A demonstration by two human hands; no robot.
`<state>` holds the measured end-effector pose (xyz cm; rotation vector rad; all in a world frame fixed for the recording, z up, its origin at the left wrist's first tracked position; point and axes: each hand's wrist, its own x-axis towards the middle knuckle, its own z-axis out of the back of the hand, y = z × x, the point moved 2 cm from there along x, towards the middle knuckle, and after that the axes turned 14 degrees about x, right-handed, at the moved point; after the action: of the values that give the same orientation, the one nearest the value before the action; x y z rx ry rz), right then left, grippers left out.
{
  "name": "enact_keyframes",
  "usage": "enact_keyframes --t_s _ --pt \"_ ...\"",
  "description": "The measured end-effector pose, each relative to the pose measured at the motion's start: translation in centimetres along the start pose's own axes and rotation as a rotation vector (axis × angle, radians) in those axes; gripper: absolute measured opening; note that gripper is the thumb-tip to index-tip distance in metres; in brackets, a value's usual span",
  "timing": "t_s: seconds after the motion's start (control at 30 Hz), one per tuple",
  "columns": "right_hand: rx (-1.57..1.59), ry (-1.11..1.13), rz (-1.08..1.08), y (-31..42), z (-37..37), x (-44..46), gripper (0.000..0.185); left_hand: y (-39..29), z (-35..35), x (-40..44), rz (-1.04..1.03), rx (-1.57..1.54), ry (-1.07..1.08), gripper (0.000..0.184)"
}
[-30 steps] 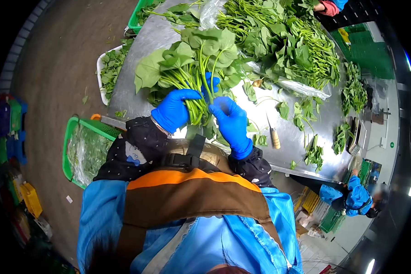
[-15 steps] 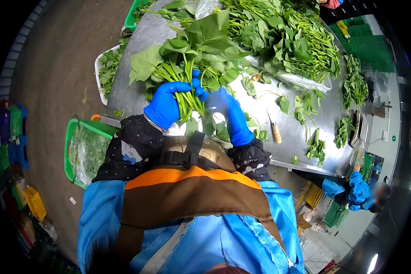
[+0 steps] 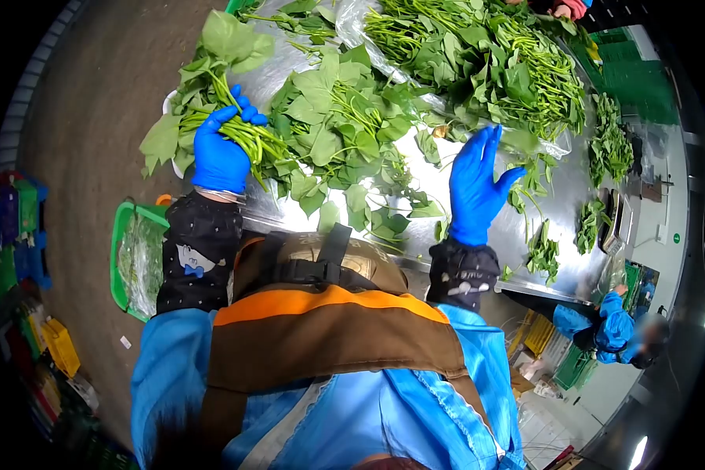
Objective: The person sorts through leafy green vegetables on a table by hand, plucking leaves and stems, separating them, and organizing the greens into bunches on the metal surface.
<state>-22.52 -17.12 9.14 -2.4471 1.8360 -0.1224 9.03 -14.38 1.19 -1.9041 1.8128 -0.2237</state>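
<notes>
I hold a bunch of broad green leaves on slender pale-green stems (image 3: 262, 145) in my blue-gloved left hand (image 3: 223, 160), fingers wrapped round the stems, left of the loose pile of leafy green sprigs (image 3: 345, 117) before me. The stem ends point toward the pile; whether they touch it, I cannot tell. My blue-gloved right hand (image 3: 478, 188) is right of the pile, bare of any load, thumb spread and fingers stretched long.

I judge this step to be keeping the gathered bunch to one side; the next move calls for a steady left hold, so no stems slip out.

Under the pile is a shiny metal bench (image 3: 572, 270). Beyond the pile, to its right, sits a thick heap of leafy green stems (image 3: 536, 86) edged with clear plastic film (image 3: 356, 27). Left of the pile, a green plastic crate (image 3: 120, 243) stands on the brown floor (image 3: 94, 117). Far right of it is a person in a blue jacket (image 3: 617, 325).
</notes>
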Motion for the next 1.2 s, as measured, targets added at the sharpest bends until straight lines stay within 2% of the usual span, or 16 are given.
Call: enact_keyframes --t_s 0.07,0.13,0.2,0.27,0.3,0.33,0.4,0.5,0.6,0.73,0.8,0.83,0.93,0.97,1.1,1.2 --pt "-0.071 -0.147 0.036 2.9 5.0 2.1 0.032 0.6 -1.0 -0.4 0.037 0.050 -0.073 0.029" --pt "-1.473 -0.128 -0.133 2.7 9.2 2.8 0.030 2.4 -0.8 -0.4 0.115 0.031 -0.081 0.028" --pt "-1.791 -0.346 -0.247 0.0 11.2 3.3 0.030 3.4 -0.3 -0.5 0.159 0.093 -0.061 0.035" --pt "-2.467 -0.237 -0.030 -1.1 12.9 3.1 0.037 3.3 -0.8 -1.0 0.126 0.126 -0.102 0.035" --pt "-2.445 -0.206 -0.018 -1.7 12.8 2.9 0.045 3.2 -0.9 -1.0 0.125 0.129 -0.106 0.034" --pt "-2.459 -0.319 -0.232 -1.8 12.7 2.8 0.048 3.1 -0.9 -0.9 0.125 0.130 -0.111 0.034" --pt "-2.467 -0.297 -0.270 -2.3 11.7 2.3 0.044 3.2 0.2 -0.8 0.134 0.126 -0.077 0.033" --pt "-2.395 -0.391 -0.068 -2.0 12.5 2.8 0.037 3.6 -0.1 -1.3 0.201 0.124 -0.143 0.033" --pt "-2.511 -0.299 -0.092 -2.6 13.2 3.2 0.030 4.6 -0.8 -1.6 0.251 0.085 -0.171 0.034" --pt "-2.430 -0.207 0.198 -0.6 10.1 4.4 0.023 4.6 -0.1 -1.3 0.225 0.080 -0.077 0.027" --pt "-1.885 -0.273 0.249 0.2 6.1 4.2 0.021 4.3 0.1 -1.6 0.200 0.072 -0.129 0.025" --pt "-1.908 -0.351 0.142 0.4 5.1 3.8 0.020 4.1 -0.1 -1.7 0.192 0.071 -0.145 0.025" --pt "-1.462 -0.356 0.110 1.7 3.3 3.5 0.022 4.0 -1.0 -1.3 0.206 0.107 -0.126 0.028" --pt "-1.398 -0.278 0.236 2.3 2.1 3.3 0.024 4.0 -1.3 -1.3 0.197 0.085 -0.107 0.029" --pt "-1.195 -0.457 0.024 0.6 3.9 1.9 0.030 5.0 -2.1 -1.1 0.248 0.081 -0.159 0.032" --pt "-1.338 -0.298 0.071 -1.8 3.7 0.7 0.029 6.0 -2.0 -1.9 0.271 0.125 -0.187 0.032"
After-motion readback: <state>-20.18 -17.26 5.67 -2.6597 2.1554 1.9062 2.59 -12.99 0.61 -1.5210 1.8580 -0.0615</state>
